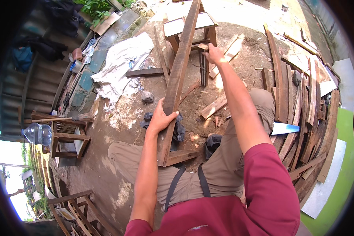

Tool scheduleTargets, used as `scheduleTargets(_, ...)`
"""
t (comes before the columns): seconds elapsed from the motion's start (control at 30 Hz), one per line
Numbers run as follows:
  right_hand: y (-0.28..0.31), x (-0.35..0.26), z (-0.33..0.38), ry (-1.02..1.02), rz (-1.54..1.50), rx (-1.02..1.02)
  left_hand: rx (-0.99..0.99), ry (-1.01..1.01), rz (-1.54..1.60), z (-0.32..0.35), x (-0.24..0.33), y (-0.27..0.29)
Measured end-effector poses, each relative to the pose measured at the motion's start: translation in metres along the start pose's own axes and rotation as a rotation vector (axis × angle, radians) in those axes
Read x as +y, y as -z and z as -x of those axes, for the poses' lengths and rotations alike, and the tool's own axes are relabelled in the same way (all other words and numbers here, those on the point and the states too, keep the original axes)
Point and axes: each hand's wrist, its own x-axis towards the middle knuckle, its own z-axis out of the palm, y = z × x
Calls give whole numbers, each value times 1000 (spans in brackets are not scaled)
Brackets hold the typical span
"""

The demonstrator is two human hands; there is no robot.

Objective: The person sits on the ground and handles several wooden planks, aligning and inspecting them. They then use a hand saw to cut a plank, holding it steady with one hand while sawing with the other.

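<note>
Your maroon shirt (220, 212) lies nearest. Left hand (160, 118): curled around the long board (181, 63), slanting toward the far stool (205, 20). Right hand (214, 56): closed on a small wooden piece (202, 46). Near-end crosspiece (181, 157) meets the board; fastening cannot be confirmed, assembly seems unfinished.

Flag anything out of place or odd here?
A white cloth lies rumpled on the dirty ground, left of the beam, amid litter. A saw lies by the right leg, blade exposed. Nothing looks clearly spilled.
</note>
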Motion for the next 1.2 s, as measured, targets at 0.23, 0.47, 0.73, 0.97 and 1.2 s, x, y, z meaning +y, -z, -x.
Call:
scheduleTargets(0.23,20,43,11,-29,-87,-34,14,11,-142,6,-8,3)
scheduleTargets(0.47,65,-5,10,-131,-237,110,-12,52,-144,10,18,-19)
scheduleTargets(0.73,159,-29,46,-386,-279,562,-46,137,-150,16,17,-21)
scheduleTargets(0.97,162,68,73,-442,-150,841,-49,94,-76,10,0,-15)
scheduleTargets(1.2,184,85,121,-354,-2,768,-190,158,533,23,-15,3)
